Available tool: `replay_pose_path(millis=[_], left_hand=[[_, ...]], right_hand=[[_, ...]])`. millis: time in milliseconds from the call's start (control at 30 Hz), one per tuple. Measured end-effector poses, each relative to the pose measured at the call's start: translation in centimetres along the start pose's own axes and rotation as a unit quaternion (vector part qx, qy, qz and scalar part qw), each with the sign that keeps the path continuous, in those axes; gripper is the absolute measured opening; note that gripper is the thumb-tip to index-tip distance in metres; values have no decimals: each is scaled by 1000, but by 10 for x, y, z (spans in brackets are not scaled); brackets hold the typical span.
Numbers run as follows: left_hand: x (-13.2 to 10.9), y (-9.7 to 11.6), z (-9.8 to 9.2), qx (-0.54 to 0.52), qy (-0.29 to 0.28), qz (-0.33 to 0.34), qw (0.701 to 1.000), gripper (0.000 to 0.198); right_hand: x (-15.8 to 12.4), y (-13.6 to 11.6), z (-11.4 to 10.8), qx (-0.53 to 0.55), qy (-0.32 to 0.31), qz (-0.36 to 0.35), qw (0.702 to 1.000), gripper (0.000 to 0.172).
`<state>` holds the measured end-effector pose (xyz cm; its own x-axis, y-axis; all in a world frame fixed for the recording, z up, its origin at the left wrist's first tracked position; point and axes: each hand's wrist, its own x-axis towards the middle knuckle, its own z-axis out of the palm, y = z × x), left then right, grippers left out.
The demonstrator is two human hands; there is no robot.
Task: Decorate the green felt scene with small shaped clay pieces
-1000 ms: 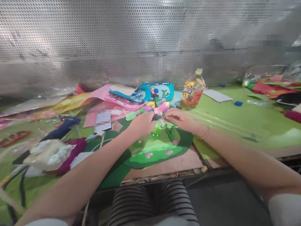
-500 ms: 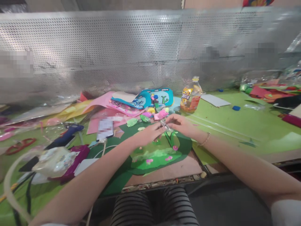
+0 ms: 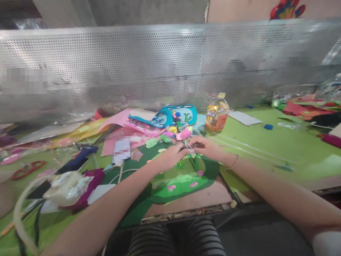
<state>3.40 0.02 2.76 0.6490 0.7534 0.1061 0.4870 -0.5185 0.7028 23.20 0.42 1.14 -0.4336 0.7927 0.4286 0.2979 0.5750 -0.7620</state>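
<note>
Between my two hands is a small piece of clear plastic (image 3: 189, 147), probably a little bag. My left hand (image 3: 174, 155) pinches it from the left, thumb against fingers. From the right, my right hand (image 3: 207, 147) has its curled fingers closed on it. What the plastic contains is too small and blurred to make out. Below the hands lies a green felt scene (image 3: 183, 195) with pink flowers and a dark green stem. Just beyond are small packets of coloured clay: a pink packet (image 3: 184, 133), a green one (image 3: 166, 138) and a pale green one (image 3: 152, 143).
A blue decorated felt piece (image 3: 194, 113) and a drink bottle (image 3: 217, 113) stand behind. Left are a phone on a cable (image 3: 122, 151), a glue gun (image 3: 82, 153), red-handled scissors (image 3: 28, 170) and a tissue pack (image 3: 69, 186). Clear sticks (image 3: 255, 151) lie right. A perforated metal screen (image 3: 160, 64) runs behind.
The view has tilted slightly upward, so everything sits lower in the picture. My left thumb and fingers now show pinched at the plastic; both hands stay over the felt scene.
</note>
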Motion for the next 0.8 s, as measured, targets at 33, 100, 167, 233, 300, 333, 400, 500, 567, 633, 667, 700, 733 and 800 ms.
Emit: replay_pose_path(millis=[33, 100, 167, 233, 300, 333, 400, 500, 567, 633, 667, 700, 733, 800], left_hand=[[0, 0, 0, 3, 0, 3, 1000, 39], [0, 1, 0, 8, -5, 8, 1000, 39], [0, 0, -1, 10, -15, 11, 1000, 37], [0, 0, -2, 10, -26, 12, 1000, 34], [0, -1, -3, 9, -34, 10, 999, 31], [0, -1, -3, 7, -38, 9, 999, 30], [1, -1, -5, 3, -40, 8, 999, 28], [3, 0, -7, -4, -31, 6, 999, 28], [4, 0, -9, -9, -22, 5, 1000, 29], [4, 0, -11, -14, -15, 4, 1000, 31], [4, 0, -12, -16, -12, 4, 1000, 31], [3, 0, -13, -18, -10, 4, 1000, 32], [3, -1, -13, -19, -10, 4, 1000, 32], [3, -1, -12, -21, -12, 8, 1000, 32]], right_hand=[[0, 1, 1, 3, 5, 2, 1000, 10], [0, 1, 2, -7, 7, -2, 1000, 8], [0, 1, 3, -30, -16, -15, 999, 5], [0, 1, 4, -59, -46, -38, 996, 2], [0, 0, 5, -85, -70, -65, 992, 3], [-1, -1, 6, -95, -80, -75, 989, 3], [-1, -1, 7, -104, -85, -83, 988, 3], [-1, -3, 6, -112, -40, -76, 990, 7], [0, -4, 5, -116, 10, -57, 992, 7], [0, -4, 4, -114, 49, -18, 992, 7], [1, -4, 4, -104, 62, 2, 993, 7], [1, -4, 4, -89, 70, 15, 993, 7], [1, -4, 4, -72, 72, 19, 995, 7], [0, -4, 5, -42, 61, 8, 997, 11]])
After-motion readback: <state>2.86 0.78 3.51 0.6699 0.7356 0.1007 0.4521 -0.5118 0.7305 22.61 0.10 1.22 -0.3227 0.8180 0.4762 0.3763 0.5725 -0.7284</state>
